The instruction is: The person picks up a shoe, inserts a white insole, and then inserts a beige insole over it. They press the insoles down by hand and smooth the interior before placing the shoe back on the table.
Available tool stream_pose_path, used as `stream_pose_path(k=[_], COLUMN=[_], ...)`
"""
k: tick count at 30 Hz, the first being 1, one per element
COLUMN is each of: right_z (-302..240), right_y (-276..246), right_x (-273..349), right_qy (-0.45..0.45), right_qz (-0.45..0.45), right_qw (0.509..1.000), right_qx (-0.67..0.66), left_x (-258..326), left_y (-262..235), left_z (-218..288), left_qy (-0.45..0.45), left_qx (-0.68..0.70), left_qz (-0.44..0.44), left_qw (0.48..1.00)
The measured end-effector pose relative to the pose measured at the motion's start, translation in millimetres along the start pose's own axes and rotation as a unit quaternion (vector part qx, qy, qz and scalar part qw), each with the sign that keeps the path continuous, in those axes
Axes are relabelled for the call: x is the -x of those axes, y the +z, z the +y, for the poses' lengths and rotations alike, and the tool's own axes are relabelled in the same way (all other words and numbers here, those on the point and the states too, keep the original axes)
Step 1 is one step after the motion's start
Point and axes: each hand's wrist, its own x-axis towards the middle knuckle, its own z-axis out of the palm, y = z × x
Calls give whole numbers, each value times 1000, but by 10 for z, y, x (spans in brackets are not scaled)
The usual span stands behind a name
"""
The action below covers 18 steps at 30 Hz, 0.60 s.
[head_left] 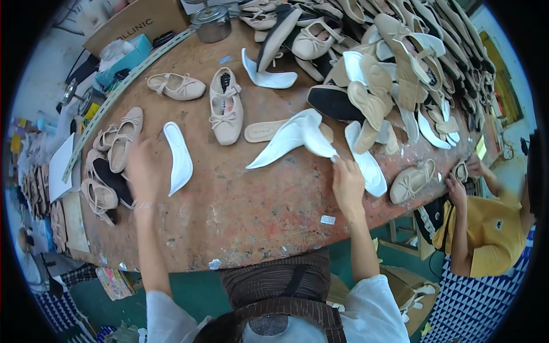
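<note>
My right hand (347, 182) is closed, pinching the tip of a white curved insole liner (289, 139). That liner lies partly across a beige insole (260, 132) on the table. My left hand (143, 174), smeared by motion, is at the left beside a small group of beige flat shoes (119, 150); its fingers cannot be made out. A single white liner (179, 157) rests a little to the right of that hand. Farther off stand two beige bow shoes, one lying sideways (176, 86) and one pointing toward me (225, 108).
A large heap of beige shoes and insoles (377, 80) covers the table's (246, 211) far right. A glass jar (211, 24) and a cardboard box (137, 28) are at the back left. At the right, a person in a yellow shirt (497, 234) handles a shoe (459, 171).
</note>
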Motion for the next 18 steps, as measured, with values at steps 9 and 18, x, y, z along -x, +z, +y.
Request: stream_pose_path(k=[9, 18], right_z=[-438, -720], right_y=[-1004, -685], right_x=[64, 644], right_qy=[258, 347], right_qz=[-95, -3], right_qw=[592, 597], right_qx=[-758, -724], left_x=[-1124, 905], left_y=[986, -499], left_z=[641, 1251], left_qy=[329, 169], left_qx=[-55, 89], left_qz=[-212, -248], left_qw=[919, 950])
